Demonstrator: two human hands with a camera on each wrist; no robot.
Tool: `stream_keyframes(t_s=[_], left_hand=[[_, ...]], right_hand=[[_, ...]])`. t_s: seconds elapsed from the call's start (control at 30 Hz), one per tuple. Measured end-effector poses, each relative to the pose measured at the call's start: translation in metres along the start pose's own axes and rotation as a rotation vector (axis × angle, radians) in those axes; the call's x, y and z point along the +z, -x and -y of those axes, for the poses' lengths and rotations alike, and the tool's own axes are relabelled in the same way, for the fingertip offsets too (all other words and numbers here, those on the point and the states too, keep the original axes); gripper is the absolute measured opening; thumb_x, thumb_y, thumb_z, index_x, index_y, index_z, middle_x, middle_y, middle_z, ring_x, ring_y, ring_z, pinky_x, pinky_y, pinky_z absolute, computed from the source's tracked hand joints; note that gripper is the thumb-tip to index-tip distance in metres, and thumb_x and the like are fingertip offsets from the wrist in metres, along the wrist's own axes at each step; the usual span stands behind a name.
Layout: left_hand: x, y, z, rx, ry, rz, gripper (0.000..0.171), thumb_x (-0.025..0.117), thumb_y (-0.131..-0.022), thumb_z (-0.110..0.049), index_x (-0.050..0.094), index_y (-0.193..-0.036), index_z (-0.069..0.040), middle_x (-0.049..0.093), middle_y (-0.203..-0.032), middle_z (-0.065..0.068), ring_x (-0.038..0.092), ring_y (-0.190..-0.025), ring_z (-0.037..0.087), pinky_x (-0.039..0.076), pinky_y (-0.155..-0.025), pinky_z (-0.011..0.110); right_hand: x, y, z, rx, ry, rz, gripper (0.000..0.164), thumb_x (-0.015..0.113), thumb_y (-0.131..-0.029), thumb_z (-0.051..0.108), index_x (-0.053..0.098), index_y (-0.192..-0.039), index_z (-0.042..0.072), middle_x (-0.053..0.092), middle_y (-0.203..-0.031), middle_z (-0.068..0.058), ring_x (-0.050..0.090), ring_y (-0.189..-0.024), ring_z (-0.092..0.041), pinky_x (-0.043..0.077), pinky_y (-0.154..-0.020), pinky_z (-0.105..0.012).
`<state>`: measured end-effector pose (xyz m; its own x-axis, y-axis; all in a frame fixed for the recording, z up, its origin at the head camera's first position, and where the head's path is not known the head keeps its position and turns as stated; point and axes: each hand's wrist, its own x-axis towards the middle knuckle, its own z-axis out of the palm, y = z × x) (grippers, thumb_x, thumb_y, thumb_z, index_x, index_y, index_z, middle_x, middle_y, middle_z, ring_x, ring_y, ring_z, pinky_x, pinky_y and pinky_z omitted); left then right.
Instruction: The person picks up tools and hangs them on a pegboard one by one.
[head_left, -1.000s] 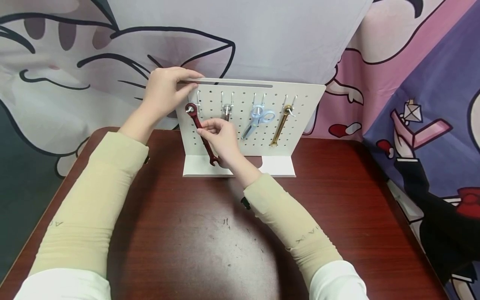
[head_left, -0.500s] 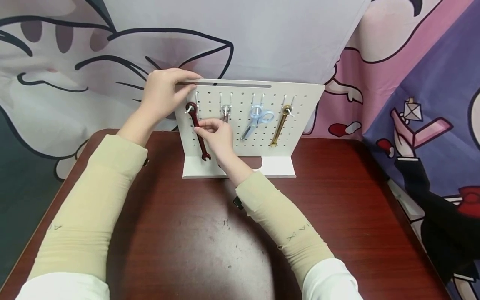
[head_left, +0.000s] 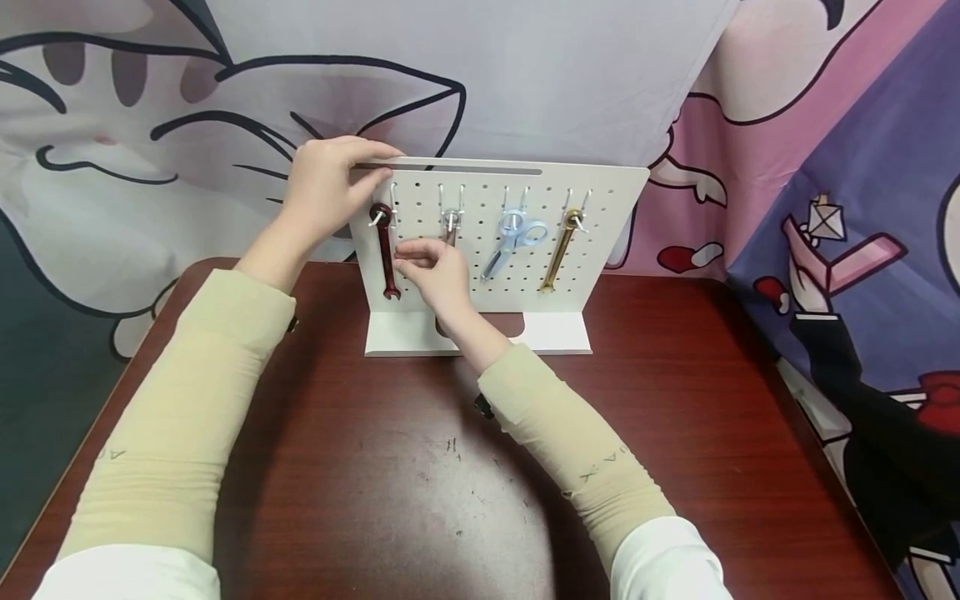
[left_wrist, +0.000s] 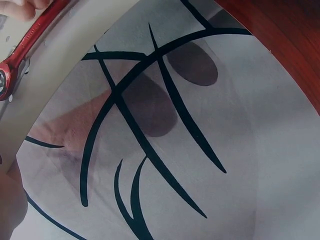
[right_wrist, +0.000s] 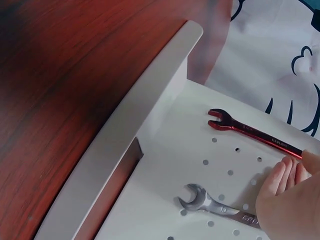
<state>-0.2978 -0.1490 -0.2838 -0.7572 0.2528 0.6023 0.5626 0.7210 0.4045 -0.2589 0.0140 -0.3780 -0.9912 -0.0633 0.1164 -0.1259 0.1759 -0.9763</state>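
Observation:
A white pegboard (head_left: 480,237) stands upright on the table. My left hand (head_left: 322,179) grips its upper left edge, fingers over the top and thumb on the front. A red combination wrench (head_left: 386,254) hangs by its ring end from the leftmost hook, nearly straight down. Just right of its shaft is my right hand (head_left: 442,271), fingertips close to the wrench and not wrapped round it; whether they touch is unclear. Behind that hand, a silver combination wrench (right_wrist: 220,206) hangs from another hook, partly hidden. Light blue scissors (head_left: 512,242) and a gold wrench (head_left: 561,252) hang farther right.
The pegboard's white base (head_left: 555,333) rests on a dark red wooden table (head_left: 420,467). A curtain (head_left: 570,75) printed with cartoon figures hangs close behind the board and along the right side.
The red wrench's lower end has swung left, from slanted to nearly vertical. My right hand has shifted slightly left and no longer overlaps the wrench. My left hand keeps its place on the pegboard.

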Motion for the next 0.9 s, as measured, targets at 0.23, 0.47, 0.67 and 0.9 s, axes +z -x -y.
stream_keyframes(t_s=[0.23, 0.47, 0.67, 0.9], left_hand=[[0.0, -0.002, -0.002, 0.002, 0.01, 0.009, 0.023, 0.071, -0.1, -0.007, 0.08, -0.121, -0.008, 0.079, -0.121, 0.016, 0.076, -0.113, 0.037, 0.054, -0.093, 0.054], [0.003, -0.001, -0.004, -0.018, 0.007, -0.008, 0.023, 0.071, -0.1, -0.007, 0.08, -0.121, -0.009, 0.08, -0.121, 0.015, 0.076, -0.113, 0.037, 0.053, -0.095, 0.053], [0.004, 0.001, -0.004, -0.039, 0.03, -0.027, 0.027, 0.069, -0.101, -0.004, 0.079, -0.125, -0.009, 0.078, -0.126, 0.014, 0.073, -0.122, 0.035, 0.053, -0.105, 0.051], [0.002, 0.007, -0.003, 0.014, 0.057, -0.017, 0.034, 0.065, -0.103, -0.006, 0.073, -0.136, -0.008, 0.072, -0.139, 0.014, 0.061, -0.14, 0.032, 0.037, -0.127, 0.04]], right_hand=[[-0.014, 0.005, -0.003, -0.048, -0.02, 0.084, 0.025, 0.076, -0.094, -0.001, 0.075, -0.118, -0.007, 0.077, -0.118, -0.025, 0.076, -0.107, -0.037, 0.062, -0.09, -0.021], [-0.036, 0.018, -0.006, -0.101, 0.032, 0.126, 0.026, 0.077, -0.093, -0.001, 0.075, -0.119, -0.006, 0.077, -0.117, -0.025, 0.076, -0.106, -0.036, 0.062, -0.091, -0.025], [-0.06, 0.033, -0.013, -0.142, 0.074, 0.148, 0.027, 0.077, -0.092, -0.002, 0.073, -0.119, -0.007, 0.077, -0.116, -0.025, 0.075, -0.106, -0.037, 0.062, -0.096, -0.03], [-0.098, 0.05, -0.025, -0.208, 0.189, 0.101, 0.031, 0.08, -0.09, 0.001, 0.074, -0.119, -0.005, 0.077, -0.118, -0.023, 0.074, -0.108, -0.036, 0.06, -0.103, -0.04]])
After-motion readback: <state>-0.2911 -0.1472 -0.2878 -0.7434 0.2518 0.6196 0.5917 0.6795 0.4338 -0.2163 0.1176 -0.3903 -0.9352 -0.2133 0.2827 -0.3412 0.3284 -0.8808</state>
